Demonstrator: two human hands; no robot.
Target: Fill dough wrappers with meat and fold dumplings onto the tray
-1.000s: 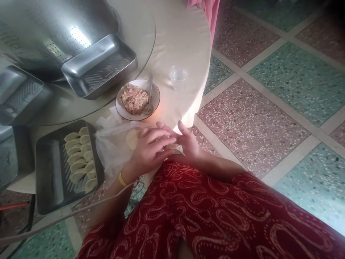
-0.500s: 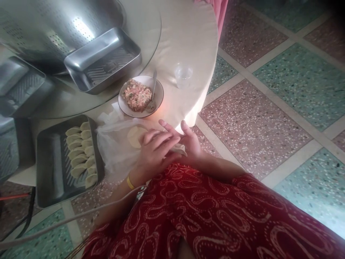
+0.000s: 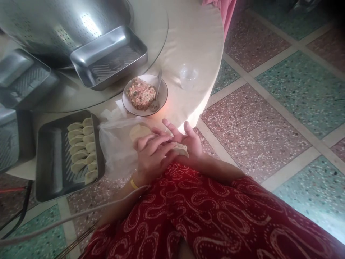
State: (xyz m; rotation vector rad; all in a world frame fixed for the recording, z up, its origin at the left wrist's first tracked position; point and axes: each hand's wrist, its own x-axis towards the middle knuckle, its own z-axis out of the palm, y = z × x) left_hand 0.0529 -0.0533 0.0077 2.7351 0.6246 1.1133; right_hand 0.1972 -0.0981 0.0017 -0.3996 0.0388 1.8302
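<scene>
My left hand (image 3: 151, 154) and my right hand (image 3: 188, 142) are pressed together over a pale folded dumpling (image 3: 181, 148), whose edge sticks out between them above my lap. A round dough wrapper (image 3: 138, 131) lies just left of my left fingers on a clear plastic bag (image 3: 114, 147). Behind the hands stands a white bowl of pink minced filling (image 3: 140, 94) with a spoon (image 3: 157, 94) in it. Left of the bag, a dark metal tray (image 3: 51, 158) holds several finished dumplings (image 3: 82, 149) in rows.
A small clear plastic cup (image 3: 188, 76) stands on the round cream table (image 3: 194, 39) near its edge. Steel trays (image 3: 107, 59) and a large perforated steel basin (image 3: 48, 25) fill the back left. Terrazzo tiled floor (image 3: 269, 108) lies to the right.
Both hands stay closed over the dumpling, my left fingers curling more tightly across it. The view has drifted, so everything sits a little further right and lower in the picture.
</scene>
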